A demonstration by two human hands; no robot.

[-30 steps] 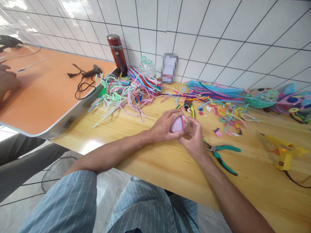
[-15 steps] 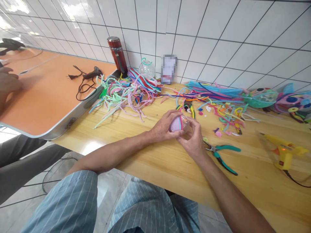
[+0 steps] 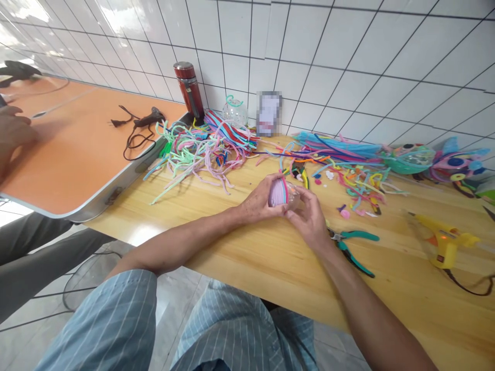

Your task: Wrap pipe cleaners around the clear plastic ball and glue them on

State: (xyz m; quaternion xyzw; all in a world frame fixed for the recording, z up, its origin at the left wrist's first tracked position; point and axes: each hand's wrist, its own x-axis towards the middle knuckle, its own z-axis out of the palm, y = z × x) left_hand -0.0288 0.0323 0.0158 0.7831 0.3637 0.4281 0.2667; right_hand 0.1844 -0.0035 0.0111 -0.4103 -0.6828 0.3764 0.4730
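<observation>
Both of my hands hold a small clear plastic ball [image 3: 293, 197] just above the wooden table. Its left part is wrapped with lilac pipe cleaner, edged by a light blue and a hot pink strand. My left hand [image 3: 260, 202] is closed round the wrapped side. My right hand [image 3: 310, 216] grips the bare clear side with thumb and fingers. Beside my right wrist lie pliers [image 3: 353, 247] with teal handles, jaws toward my hand. Beyond the ball are a yellow-and-black handled tool [image 3: 303, 175] and small coloured pieces.
Loose pipe cleaners [image 3: 201, 154] lie at back left, a blue bundle [image 3: 340, 147] at back right. A yellow glue gun [image 3: 444, 239] stands at right. Along the wall are a thermos [image 3: 189, 93], phone [image 3: 269, 113], clear ball [image 3: 234, 112] and decorated balls [image 3: 410, 157]. Another person's hand [image 3: 15, 136] is over the orange table.
The ball has turned slightly in my hands, and a pink strand end now stands up at its top. My left fingers have shifted off its top. The view has moved slightly.
</observation>
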